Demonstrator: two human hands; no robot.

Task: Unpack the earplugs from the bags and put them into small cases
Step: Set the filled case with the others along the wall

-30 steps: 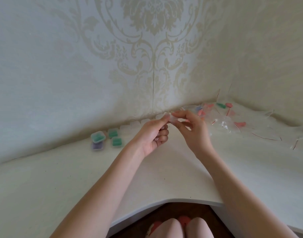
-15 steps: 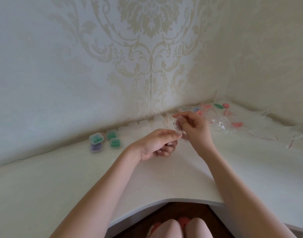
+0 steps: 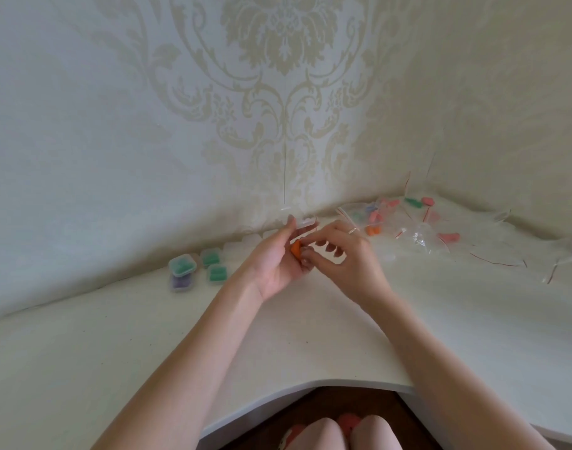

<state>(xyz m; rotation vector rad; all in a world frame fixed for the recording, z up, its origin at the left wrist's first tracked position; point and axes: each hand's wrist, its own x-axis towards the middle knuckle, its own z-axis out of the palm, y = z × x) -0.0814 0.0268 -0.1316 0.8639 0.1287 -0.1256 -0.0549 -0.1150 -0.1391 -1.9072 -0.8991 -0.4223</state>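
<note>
My left hand (image 3: 274, 264) is raised above the desk with its palm turned right. It holds a small clear case (image 3: 305, 222) between thumb and curled fingers. An orange earplug (image 3: 296, 249) sits against the left fingers, just below the case's clear edge. My right hand (image 3: 343, 254) comes in from the right, its curled fingertips pinching that earplug. Clear bags holding pink, green and orange earplugs (image 3: 380, 216) lie in a heap at the back right corner.
Three closed cases with teal earplugs (image 3: 181, 266) and one with purple earplugs (image 3: 181, 283) sit at the back left. A row of empty clear cases (image 3: 242, 244) lines the wall. Flat bags with red strips (image 3: 492, 254) are strewn on the right of the white desk (image 3: 278, 345).
My left hand rose and turned its palm up under the case. The right hand dropped lower and now pinches an orange earplug, which was not visible before.
</note>
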